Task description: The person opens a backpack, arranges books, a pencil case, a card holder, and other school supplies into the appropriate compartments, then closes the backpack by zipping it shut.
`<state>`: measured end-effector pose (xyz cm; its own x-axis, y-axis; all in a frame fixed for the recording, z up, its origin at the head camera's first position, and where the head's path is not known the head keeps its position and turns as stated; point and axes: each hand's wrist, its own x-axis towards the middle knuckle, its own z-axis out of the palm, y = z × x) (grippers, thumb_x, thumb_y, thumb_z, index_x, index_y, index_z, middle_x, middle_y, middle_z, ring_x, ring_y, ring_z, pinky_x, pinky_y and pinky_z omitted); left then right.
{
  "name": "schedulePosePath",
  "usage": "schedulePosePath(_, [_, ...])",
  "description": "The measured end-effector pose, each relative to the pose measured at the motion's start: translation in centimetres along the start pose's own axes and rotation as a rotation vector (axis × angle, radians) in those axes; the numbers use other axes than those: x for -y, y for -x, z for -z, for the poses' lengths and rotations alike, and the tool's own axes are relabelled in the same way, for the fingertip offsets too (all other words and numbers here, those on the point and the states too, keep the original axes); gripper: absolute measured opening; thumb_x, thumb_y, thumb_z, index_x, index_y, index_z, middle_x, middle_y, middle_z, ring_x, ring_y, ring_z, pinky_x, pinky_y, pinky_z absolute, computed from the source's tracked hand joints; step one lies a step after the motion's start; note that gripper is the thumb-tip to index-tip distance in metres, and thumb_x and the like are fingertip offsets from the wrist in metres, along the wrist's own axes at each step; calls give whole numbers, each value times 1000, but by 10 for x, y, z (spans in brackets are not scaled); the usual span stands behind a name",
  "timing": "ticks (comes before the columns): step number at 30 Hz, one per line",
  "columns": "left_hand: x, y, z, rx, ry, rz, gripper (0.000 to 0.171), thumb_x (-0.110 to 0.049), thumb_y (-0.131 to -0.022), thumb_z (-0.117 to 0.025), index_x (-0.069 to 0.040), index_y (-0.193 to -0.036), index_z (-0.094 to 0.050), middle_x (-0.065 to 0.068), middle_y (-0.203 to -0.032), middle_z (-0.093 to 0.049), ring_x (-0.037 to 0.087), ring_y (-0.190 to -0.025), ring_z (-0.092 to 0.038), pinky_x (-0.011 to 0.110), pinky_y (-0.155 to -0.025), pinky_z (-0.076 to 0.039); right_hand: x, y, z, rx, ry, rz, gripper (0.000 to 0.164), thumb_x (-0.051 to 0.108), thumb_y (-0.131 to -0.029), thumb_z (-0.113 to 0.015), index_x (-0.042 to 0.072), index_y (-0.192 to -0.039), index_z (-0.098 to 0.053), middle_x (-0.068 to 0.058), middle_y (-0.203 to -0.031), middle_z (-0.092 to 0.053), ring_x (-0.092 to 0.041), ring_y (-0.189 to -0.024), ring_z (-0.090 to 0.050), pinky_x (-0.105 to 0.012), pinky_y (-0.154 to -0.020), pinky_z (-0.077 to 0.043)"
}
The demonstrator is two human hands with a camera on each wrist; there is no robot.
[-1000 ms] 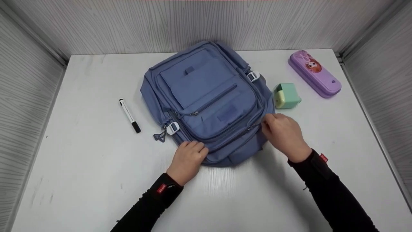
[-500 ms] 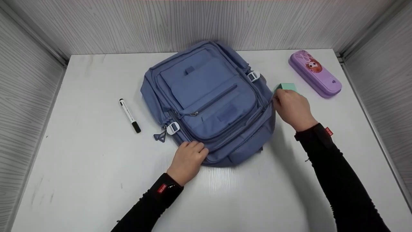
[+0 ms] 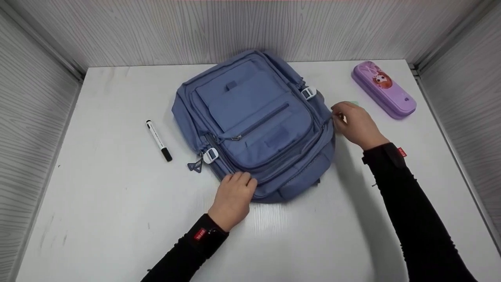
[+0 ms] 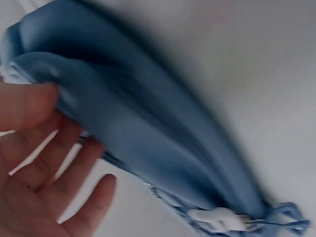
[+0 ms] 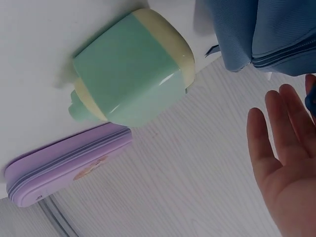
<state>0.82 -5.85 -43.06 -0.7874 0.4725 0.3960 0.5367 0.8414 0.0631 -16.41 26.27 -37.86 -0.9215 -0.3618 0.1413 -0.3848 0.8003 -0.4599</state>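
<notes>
A blue backpack (image 3: pixel 254 129) lies on the white table, front pocket facing up. My left hand (image 3: pixel 234 197) grips the fabric at its near edge; the left wrist view shows the thumb against a fold of the backpack (image 4: pixel 123 108). At the right side of the bag, my right hand (image 3: pixel 359 125) pinches the end of the zipper. Only a small dark blue bit of the zipper pull (image 5: pixel 311 98) shows at the fingertips in the right wrist view, while the other fingers (image 5: pixel 281 123) stretch out.
A mint-green and cream block-like object (image 5: pixel 133 69), perhaps a pencil sharpener, is mostly hidden behind my right hand in the head view. A purple pencil case (image 3: pixel 383 89) lies at the back right. Left of the bag is a white marker (image 3: pixel 159 140) with black cap. Panels enclose the table.
My right hand has moved up and away along the backpack's right side with the zipper pull, now covering most of the mint-green object. My left hand has shifted slightly right, still at the near edge.
</notes>
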Motion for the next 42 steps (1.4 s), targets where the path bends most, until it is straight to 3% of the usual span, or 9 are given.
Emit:
schedulePosePath(5, [-40,-20,3,-4,-44,5,31,-14,-83,-74,-7,-113,-69,5,-100,-67,20,-89,-64,31,-73,-54,-1,4,0,12,-22,-13,14,-1,-97,-54,-5,-106,-64,-24,-106,-65,-37,-95,-62,-49,-83,-48])
schedulePosePath(8, [-59,-32,-5,-40,-204,33,36,-24,-86,-74,-8,-118,-69,3,-102,-65,15,-84,-61,24,-63,-50,-1,6,-3,5,-20,-20,13,0,-97,-54,-5,-105,-63,-24,-105,-64,-37,-95,-62,-49,-83,-48])
schedulePosePath(10, [-65,-37,-12,-63,-316,82,35,-24,-86,-74,-10,-117,-70,1,-101,-63,12,-79,-57,20,-57,-47,-1,8,-5,-4,-14,-26,12,1,-98,-54,-5,-104,-62,-24,-104,-64,-37,-95,-61,-49,-83,-47])
schedulePosePath(12, [-66,-40,-17,-82,-372,130,31,-22,-85,-73,-10,-113,-72,0,-95,-64,11,-76,-56,19,-54,-46,-1,9,-6,-15,-6,-30,12,1,-98,-54,-6,-103,-62,-25,-103,-63,-37,-94,-61,-49,-83,-47])
schedulePosePath(16, [-56,-41,-20,-69,-287,113,24,-15,-82,-75,-9,-104,-72,1,-87,-66,13,-71,-59,22,-52,-49,0,12,-7,-38,13,-44,12,3,-97,-56,-6,-102,-62,-24,-101,-63,-37,-91,-61,-49,-81,-46])
schedulePosePath(21, [-38,-37,-15,-9,-136,-21,18,-6,-79,-74,-8,-97,-72,1,-82,-65,14,-67,-59,25,-47,-49,2,17,-8,-33,53,-56,11,5,-97,-57,-4,-100,-63,-22,-99,-64,-35,-89,-60,-49,-79,-46])
schedulePosePath(26, [-22,-30,-7,20,-46,-124,15,-1,-77,-72,-9,-90,-74,1,-81,-68,16,-66,-61,27,-47,-50,7,20,-8,-33,87,-24,9,5,-95,-60,-3,-98,-64,-22,-98,-66,-36,-90,-64,-51,-79,-50])
schedulePosePath(34, [4,-16,-2,-36,-10,-266,15,1,-74,-72,-10,-83,-76,-2,-77,-69,14,-64,-58,25,-47,-46,10,19,-11,-28,113,29,9,5,-93,-63,-2,-97,-66,-21,-99,-68,-36,-95,-66,-52,-82,-51])
schedulePosePath(42, [24,-3,7,-21,-34,-377,14,-3,-76,-77,-11,-88,-78,-4,-78,-68,12,-66,-56,23,-51,-48,10,12,-18,-25,123,51,9,7,-93,-64,-1,-96,-67,-21,-97,-68,-36,-95,-65,-51,-81,-51])
